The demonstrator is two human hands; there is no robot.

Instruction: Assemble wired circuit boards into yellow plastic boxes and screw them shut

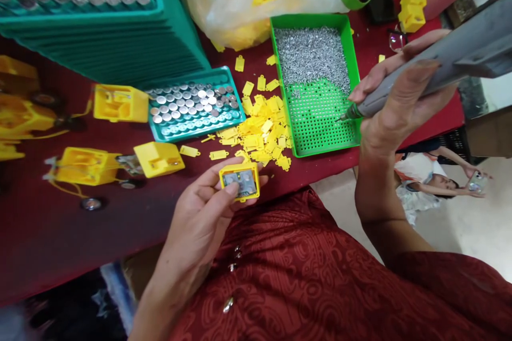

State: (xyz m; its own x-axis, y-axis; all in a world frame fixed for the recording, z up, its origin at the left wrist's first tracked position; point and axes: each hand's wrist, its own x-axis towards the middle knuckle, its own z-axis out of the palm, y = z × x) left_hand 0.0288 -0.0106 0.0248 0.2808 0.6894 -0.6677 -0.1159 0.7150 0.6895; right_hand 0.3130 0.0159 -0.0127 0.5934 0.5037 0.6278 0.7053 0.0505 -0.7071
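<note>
My left hand is closed around a small yellow plastic housing, its thumb resting on the grey part inside. My right hand grips a grey electric screwdriver, whose tip points down over the green perforated tray. Small silver screws fill the far part of that tray. Between the tray and my left hand lies a loose pile of flat yellow plastic pieces. A teal tray with rows of button cells sits left of the pile.
A tall stack of teal trays rises at the back left. Yellow housings with wires lie on the red table. Behind the screws stands a plastic bag of yellow parts. Another person is at the right, holding a phone.
</note>
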